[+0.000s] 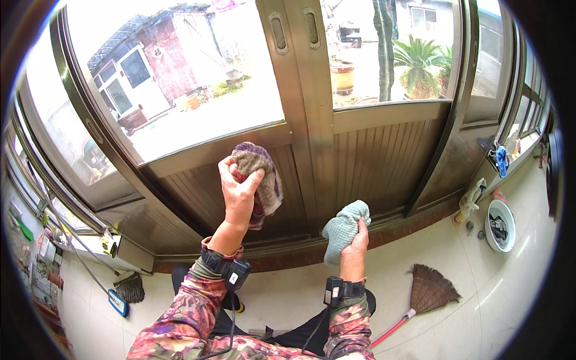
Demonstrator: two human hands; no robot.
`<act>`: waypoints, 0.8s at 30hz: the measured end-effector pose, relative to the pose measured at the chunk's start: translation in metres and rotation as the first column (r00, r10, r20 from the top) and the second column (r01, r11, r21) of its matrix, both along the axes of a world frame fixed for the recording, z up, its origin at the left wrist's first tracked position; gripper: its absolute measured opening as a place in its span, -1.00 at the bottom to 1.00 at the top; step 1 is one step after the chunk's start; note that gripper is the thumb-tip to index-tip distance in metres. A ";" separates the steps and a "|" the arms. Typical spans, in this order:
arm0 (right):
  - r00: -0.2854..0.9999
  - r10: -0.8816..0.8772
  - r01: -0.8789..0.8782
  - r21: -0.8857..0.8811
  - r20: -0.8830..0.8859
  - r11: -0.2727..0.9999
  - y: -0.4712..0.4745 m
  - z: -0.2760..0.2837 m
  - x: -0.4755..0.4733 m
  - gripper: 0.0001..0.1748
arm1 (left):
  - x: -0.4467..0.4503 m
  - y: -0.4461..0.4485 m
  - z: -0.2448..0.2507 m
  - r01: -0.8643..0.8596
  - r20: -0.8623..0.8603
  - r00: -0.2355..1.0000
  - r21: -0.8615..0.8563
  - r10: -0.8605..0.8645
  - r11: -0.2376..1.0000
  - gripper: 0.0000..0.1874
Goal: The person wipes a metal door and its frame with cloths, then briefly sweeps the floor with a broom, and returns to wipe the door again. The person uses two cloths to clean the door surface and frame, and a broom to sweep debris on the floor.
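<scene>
Pinched in my left hand point(238, 191) is a bunched brown and purple patterned cloth point(270, 191), hanging down in front of the left door panel. My right hand point(356, 249) grips a folded pale green knitted cloth point(339, 231), held lower and to the right. Both cloths appear apart from the glazed metal sliding door point(310, 130) behind them, though the exact gap is hard to judge. Most of the left fingers curl behind the cloth. A strap with a small black box sits on each wrist.
A broom point(432, 290) with a red handle lies on the tiled floor at right. Beyond it stand a white basin point(492, 243) holding dark cloth and a plastic bag point(470, 202). At left are a mop point(129, 287) and a blue-framed cleaning head point(118, 303) on a pole.
</scene>
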State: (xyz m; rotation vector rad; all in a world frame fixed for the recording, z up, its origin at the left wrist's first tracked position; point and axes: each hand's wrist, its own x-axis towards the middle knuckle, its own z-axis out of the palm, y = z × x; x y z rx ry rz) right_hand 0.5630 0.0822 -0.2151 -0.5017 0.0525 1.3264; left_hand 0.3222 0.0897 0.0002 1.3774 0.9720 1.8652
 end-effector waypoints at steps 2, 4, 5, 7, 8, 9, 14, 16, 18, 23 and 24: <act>1.000 0.026 -0.026 0.019 0.012 0.999 -0.004 0.001 0.002 -0.62 | -0.010 0.008 0.004 0.107 0.260 0.964 -0.173 -0.060 0.979 -0.53; 0.999 0.035 -0.035 0.002 0.026 0.999 -0.009 0.001 0.007 -0.64 | -0.020 0.014 -0.001 0.344 0.433 0.867 -0.163 -0.246 0.925 -0.67; 0.998 0.057 -0.058 0.056 0.024 0.997 -0.012 0.001 0.009 -0.65 | -0.024 0.015 -0.008 0.428 0.503 0.807 -0.140 -0.309 0.893 -0.70; 0.996 0.077 -0.081 0.117 0.039 0.990 -0.018 0.003 0.011 -0.65 | -0.032 0.019 -0.027 0.398 0.430 0.855 -0.181 -0.292 0.899 -0.70; 0.994 0.106 -0.109 0.108 0.035 0.988 -0.019 0.005 0.012 -0.66 | -0.036 0.019 -0.040 0.438 0.399 0.843 -0.116 -0.361 0.892 -0.70; 0.987 0.155 -0.158 0.071 0.043 0.985 -0.023 0.007 0.010 -0.65 | -0.039 0.021 -0.053 0.424 0.485 0.836 -0.278 -0.255 0.862 -0.69; 0.958 0.258 -0.275 0.141 0.127 0.951 -0.028 0.016 0.000 -0.61 | -0.041 -0.006 -0.137 0.687 0.776 0.630 -0.581 0.042 0.438 -0.49; 0.965 0.214 -0.237 0.151 0.150 0.960 -0.027 0.018 0.000 -0.62 | -0.053 -0.027 -0.160 0.693 0.800 0.599 -0.493 -0.039 0.527 -0.49; 0.967 0.228 -0.241 0.110 0.116 0.964 -0.027 0.018 0.001 -0.62 | -0.056 -0.040 -0.176 0.700 0.841 0.540 -0.433 -0.025 0.568 -0.47; 0.967 0.229 -0.241 0.112 0.110 0.964 -0.029 0.015 0.001 -0.63 | -0.050 -0.042 -0.169 0.591 0.729 0.685 -0.562 0.009 0.579 -0.56; 0.968 0.230 -0.242 0.129 0.101 0.962 -0.029 0.015 0.000 -0.63 | -0.051 -0.039 -0.158 0.583 0.741 0.671 -0.526 -0.002 0.619 -0.59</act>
